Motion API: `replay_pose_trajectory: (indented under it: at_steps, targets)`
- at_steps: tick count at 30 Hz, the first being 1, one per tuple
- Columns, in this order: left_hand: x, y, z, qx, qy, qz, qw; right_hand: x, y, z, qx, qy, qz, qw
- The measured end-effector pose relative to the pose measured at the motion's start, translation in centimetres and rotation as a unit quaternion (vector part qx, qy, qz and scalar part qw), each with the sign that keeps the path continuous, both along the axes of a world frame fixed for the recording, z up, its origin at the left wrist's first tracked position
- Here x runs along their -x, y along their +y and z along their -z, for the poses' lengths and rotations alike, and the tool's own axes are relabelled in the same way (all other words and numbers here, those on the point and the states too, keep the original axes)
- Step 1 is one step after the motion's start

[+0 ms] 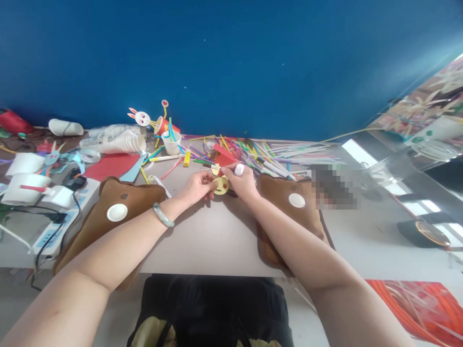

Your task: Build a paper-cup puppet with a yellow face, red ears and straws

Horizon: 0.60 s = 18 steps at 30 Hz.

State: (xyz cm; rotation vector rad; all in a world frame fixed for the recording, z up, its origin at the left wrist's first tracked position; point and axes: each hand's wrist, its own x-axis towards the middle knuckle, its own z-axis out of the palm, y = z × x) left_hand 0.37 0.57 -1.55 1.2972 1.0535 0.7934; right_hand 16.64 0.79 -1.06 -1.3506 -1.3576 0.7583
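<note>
- Near you, two brown cushions, the left one (133, 193) and the right one (285, 212), are lying on either side of your work; a sleeve-free forearm is crossing each.
- Your left hand (201, 187) is pinching the edge of the yellow paper face (220, 187), which is sitting between your hands above the table (202, 241).
- Your right hand (246, 183) is gripping a white-ended tube (239, 169), its thumb reaching the face's upper part — pressing unevenly could crease the paper, and the tube could slip if that grip is doing both jobs.
- Just behind, red paper (224, 155) and loose straws (260, 153) are crowding your fingers; a backward sweep could drag them along.
- Farther back, a white cup (171, 143) is holding upright straws — a knock could tip it.
- Beside it, a stack of nested cups (125, 143) is lying sideways, and a red cup (170, 126) is leaning behind, with a rabbit face (142, 118) beside its mouth.
</note>
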Motion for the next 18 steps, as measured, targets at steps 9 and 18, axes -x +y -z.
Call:
replay_pose_trajectory:
  at_steps: [9, 18]
  targets:
    - [-0.01, 0.37, 0.59, -0.009, 0.025, -0.01, 1.0, -0.03, 0.13, 0.27, -0.014, -0.023, -0.005, 1.0]
    - [-0.06, 0.5, 0.59, -0.015, 0.025, -0.015, 0.999, 0.1, 0.05, 0.47, -0.024, -0.033, -0.019, 0.999]
